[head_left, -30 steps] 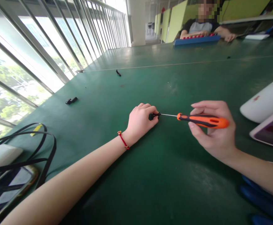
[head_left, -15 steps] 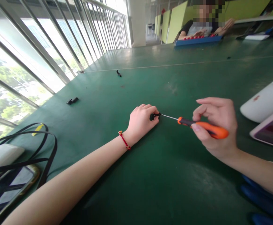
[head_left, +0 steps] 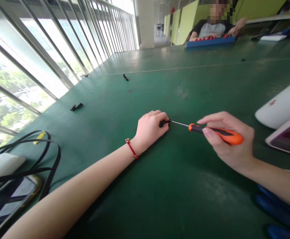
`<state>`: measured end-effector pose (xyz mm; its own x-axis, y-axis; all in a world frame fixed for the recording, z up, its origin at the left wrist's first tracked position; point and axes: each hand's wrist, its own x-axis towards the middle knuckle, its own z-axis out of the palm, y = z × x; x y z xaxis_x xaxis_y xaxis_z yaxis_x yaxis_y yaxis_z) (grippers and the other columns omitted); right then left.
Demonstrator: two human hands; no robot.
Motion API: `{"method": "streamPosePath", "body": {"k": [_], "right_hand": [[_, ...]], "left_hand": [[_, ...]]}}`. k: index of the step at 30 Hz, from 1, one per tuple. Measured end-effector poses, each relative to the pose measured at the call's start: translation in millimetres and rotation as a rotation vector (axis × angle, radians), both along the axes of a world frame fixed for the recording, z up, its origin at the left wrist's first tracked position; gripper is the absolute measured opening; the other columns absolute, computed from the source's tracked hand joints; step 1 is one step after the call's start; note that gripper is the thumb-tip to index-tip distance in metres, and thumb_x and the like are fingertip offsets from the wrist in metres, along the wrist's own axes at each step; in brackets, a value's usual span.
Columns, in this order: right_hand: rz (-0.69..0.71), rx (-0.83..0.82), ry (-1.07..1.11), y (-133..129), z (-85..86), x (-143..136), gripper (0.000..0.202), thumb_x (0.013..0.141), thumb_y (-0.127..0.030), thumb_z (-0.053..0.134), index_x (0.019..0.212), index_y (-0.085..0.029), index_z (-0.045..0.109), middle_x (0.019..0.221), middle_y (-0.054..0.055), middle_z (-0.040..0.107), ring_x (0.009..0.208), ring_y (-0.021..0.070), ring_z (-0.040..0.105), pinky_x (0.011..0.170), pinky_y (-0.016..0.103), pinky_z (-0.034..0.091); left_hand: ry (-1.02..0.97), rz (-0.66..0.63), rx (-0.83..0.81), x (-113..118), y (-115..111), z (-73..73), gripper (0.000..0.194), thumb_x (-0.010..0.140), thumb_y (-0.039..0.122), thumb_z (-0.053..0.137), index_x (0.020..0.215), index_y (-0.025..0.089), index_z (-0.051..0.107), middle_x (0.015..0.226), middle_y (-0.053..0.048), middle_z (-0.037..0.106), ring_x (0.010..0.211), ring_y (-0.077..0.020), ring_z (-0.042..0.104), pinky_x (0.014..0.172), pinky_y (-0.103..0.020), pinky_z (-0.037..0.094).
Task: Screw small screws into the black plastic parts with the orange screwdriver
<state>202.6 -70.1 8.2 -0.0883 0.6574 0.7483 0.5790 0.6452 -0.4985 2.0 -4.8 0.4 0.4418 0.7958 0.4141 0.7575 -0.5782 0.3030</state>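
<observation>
Between the thumb and curled fingers of my left hand (head_left: 151, 130) sits a small black part (head_left: 163, 123), mostly covered by the hand, which rests on the green table (head_left: 145, 192). A screwdriver (head_left: 216, 133) with an orange and black handle points left, its thin metal shaft reaching the right end of the black part. My right hand (head_left: 231, 139) is closed around the screwdriver's handle, thumb on the near side and fingers over the far side. Whether the tip sits in a screw is too small to tell.
Two more small black pieces (head_left: 76, 107) (head_left: 126, 77) lie farther left. A phone (head_left: 18, 196) and black strap (head_left: 56, 159) are at lower left; a white object (head_left: 276, 106) and pink-edged device (head_left: 289, 136) at right. Across the table, a person (head_left: 213, 30) sits behind a blue tray (head_left: 210, 42).
The fingers of my right hand have shifted on the screwdriver handle, coming down closer around it. My left hand and the black part stay in place.
</observation>
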Motion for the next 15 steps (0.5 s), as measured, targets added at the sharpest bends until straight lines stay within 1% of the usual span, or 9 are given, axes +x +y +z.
{"method": "streamPosePath", "body": {"k": [1,4,6,7,8,10,12,13,15], "right_hand": [[-0.013,0.026,0.009,0.0,-0.2,-0.5,0.012,0.079,-0.023,0.063,0.09,-0.026,0.061,0.066,-0.002,0.059,0.056,0.0123,0.056,0.054,0.029,0.045],[0.062,0.085,0.131,3.4,-3.4,-0.5,0.041,0.071,-0.017,0.068,0.109,-0.025,0.058,0.087,0.002,0.059,0.072,0.0149,0.06,0.065,0.032,0.051],[0.137,0.069,0.178,5.6,-4.9,0.7,0.052,0.068,-0.017,0.069,0.118,-0.025,0.054,0.089,0.002,0.057,0.076,0.0159,0.059,0.067,0.033,0.051],[0.15,0.041,0.166,5.7,-4.9,1.3,0.052,0.069,-0.019,0.069,0.118,-0.025,0.053,0.084,0.001,0.056,0.072,0.0152,0.058,0.065,0.032,0.049],[0.138,0.018,0.129,5.2,-4.5,1.8,0.046,0.071,-0.021,0.068,0.115,-0.025,0.054,0.078,-0.001,0.055,0.066,0.0138,0.056,0.061,0.031,0.047],[0.07,-0.011,0.045,3.0,-3.0,2.0,0.025,0.077,-0.025,0.064,0.102,-0.025,0.059,0.066,-0.003,0.054,0.055,0.0112,0.052,0.054,0.029,0.042],[0.008,-0.013,0.014,1.3,-2.2,1.4,0.012,0.08,-0.024,0.061,0.092,-0.025,0.061,0.062,-0.004,0.054,0.051,0.01,0.051,0.052,0.028,0.04],[-0.002,0.009,0.034,1.2,-2.5,1.0,0.013,0.08,-0.022,0.062,0.092,-0.024,0.061,0.065,-0.003,0.056,0.054,0.0102,0.053,0.054,0.028,0.042],[0.031,0.07,0.107,2.6,-3.7,0.4,0.03,0.074,-0.017,0.066,0.102,-0.024,0.06,0.08,0.0,0.058,0.065,0.0122,0.058,0.063,0.029,0.048]], "left_hand": [[0.0,0.003,0.003,0.0,0.1,0.0,0.011,0.08,0.02,0.057,0.083,0.02,0.067,0.089,-0.001,0.071,0.083,-0.0166,0.064,0.071,-0.028,0.047],[0.0,0.009,0.011,0.0,0.4,-0.3,0.01,0.08,0.02,0.057,0.082,0.02,0.067,0.087,-0.001,0.071,0.081,-0.0169,0.064,0.069,-0.028,0.047],[-0.003,0.011,0.009,0.0,0.5,-0.5,0.01,0.08,0.02,0.057,0.082,0.02,0.067,0.087,-0.001,0.071,0.08,-0.0167,0.063,0.068,-0.028,0.046],[-0.005,0.01,0.005,0.0,0.6,-0.6,0.01,0.08,0.02,0.057,0.082,0.02,0.067,0.087,-0.001,0.071,0.08,-0.0165,0.063,0.068,-0.027,0.046],[-0.009,0.008,0.0,0.0,0.6,-0.7,0.011,0.08,0.019,0.057,0.082,0.02,0.067,0.088,-0.001,0.071,0.08,-0.0164,0.063,0.068,-0.027,0.046],[-0.016,0.004,-0.008,0.0,0.6,-0.8,0.011,0.08,0.019,0.057,0.083,0.02,0.067,0.088,-0.001,0.071,0.079,-0.0161,0.063,0.068,-0.027,0.047],[-0.021,0.001,-0.007,0.0,0.6,-1.0,0.011,0.08,0.019,0.057,0.083,0.02,0.067,0.088,-0.001,0.071,0.079,-0.0159,0.063,0.068,-0.027,0.047],[-0.021,0.001,-0.004,0.0,0.5,-1.1,0.011,0.08,0.019,0.057,0.083,0.02,0.067,0.088,-0.001,0.071,0.079,-0.0158,0.063,0.069,-0.027,0.047],[-0.019,0.003,0.002,0.0,0.4,-1.2,0.011,0.079,0.019,0.057,0.082,0.019,0.067,0.088,-0.001,0.071,0.079,-0.0158,0.063,0.068,-0.027,0.046]]}}
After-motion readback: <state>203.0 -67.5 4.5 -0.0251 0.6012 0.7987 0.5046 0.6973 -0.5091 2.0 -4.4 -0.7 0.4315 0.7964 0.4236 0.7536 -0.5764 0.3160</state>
